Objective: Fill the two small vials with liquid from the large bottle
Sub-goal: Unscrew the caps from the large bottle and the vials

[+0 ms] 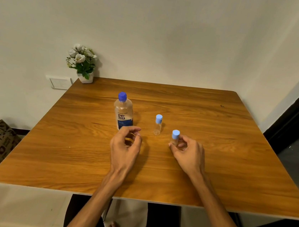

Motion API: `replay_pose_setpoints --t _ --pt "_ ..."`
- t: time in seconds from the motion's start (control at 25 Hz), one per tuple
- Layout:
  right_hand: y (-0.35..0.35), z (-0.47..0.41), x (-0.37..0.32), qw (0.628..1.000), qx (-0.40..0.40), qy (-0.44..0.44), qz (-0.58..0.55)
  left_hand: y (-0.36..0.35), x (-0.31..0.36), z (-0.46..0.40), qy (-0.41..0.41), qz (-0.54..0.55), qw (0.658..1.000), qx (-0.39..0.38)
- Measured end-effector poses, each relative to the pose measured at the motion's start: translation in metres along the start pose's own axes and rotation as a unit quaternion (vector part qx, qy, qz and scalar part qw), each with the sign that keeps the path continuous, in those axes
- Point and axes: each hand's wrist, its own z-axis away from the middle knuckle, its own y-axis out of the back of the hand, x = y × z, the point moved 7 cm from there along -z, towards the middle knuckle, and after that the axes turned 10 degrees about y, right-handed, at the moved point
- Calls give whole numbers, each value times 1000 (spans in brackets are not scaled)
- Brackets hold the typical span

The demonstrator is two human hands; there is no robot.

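The wooden table (pixel 157 170) bears all task items. The large bottle (pixel 123 113) is found upright left of centre, blue cap on. Both vials appear empty and capped: the far vial (pixel 158 124) stands alone; the near vial (pixel 175 137) is gripped by the right hand (pixel 187 151). The left hand (pixel 125 142) hovers loosely curled, holding nothing, before the bottle. Filling is judged not yet begun.

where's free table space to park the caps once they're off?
Bare wood right of the right hand out to the table edge, and left of the bottle. The near strip is crossed by both forearms. Crowded: centre, around both vials and left hand.
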Motion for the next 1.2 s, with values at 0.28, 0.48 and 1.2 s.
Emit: replay_pose_setpoints --t 0.28,0.48,1.2 --pt "-8 -13 14 999 23 -32 8 35 6 -80 15 -85 994 68" --pt "24 22 -9 986 161 -40 -12 28 3 -108 37 -101 994 8" --pt "-59 16 -117 967 -13 69 -246 33 32 -42 35 60 976 -207"
